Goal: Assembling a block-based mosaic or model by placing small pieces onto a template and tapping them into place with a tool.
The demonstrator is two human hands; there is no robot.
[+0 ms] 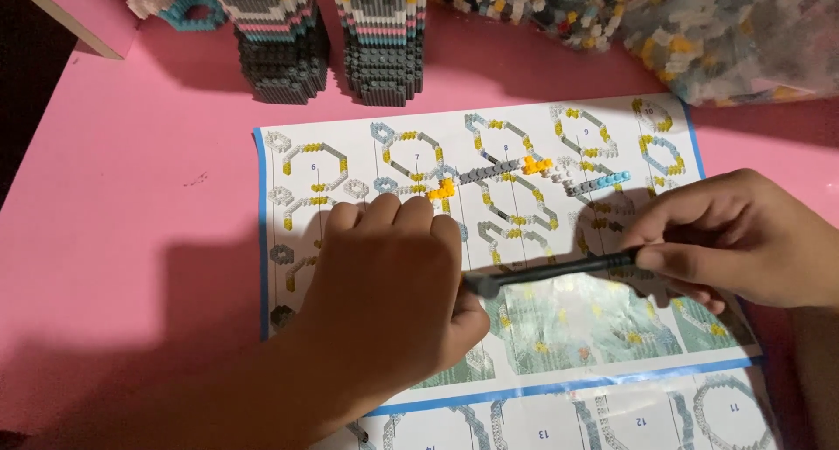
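- Your left hand point(389, 280) is curled into a loose fist, knuckles up, resting on the instruction sheet point(489, 249); you cannot tell what, if anything, sits inside it.
- Your right hand point(743, 240) pinches one thin black tool point(551, 271) between thumb and fingers, its tip pointing left to just beside your left thumb.
- Just beyond your knuckles lie two small strips of tiny bricks on the sheet: a grey strip point(489, 175) with orange ends, and a white-and-blue strip point(599, 181) to its right.
- The sheet is one white rectangle with a blue border, printed with numbered ring-shaped diagrams in grey and yellow; a second panel shows below it.
- It lies on the pink tabletop point(131, 197).
- At the far edge stand two dark-based brick towers point(332, 39), side by side.
- At the upper right lie clear bags of loose bricks point(699, 31); their count is unclear.
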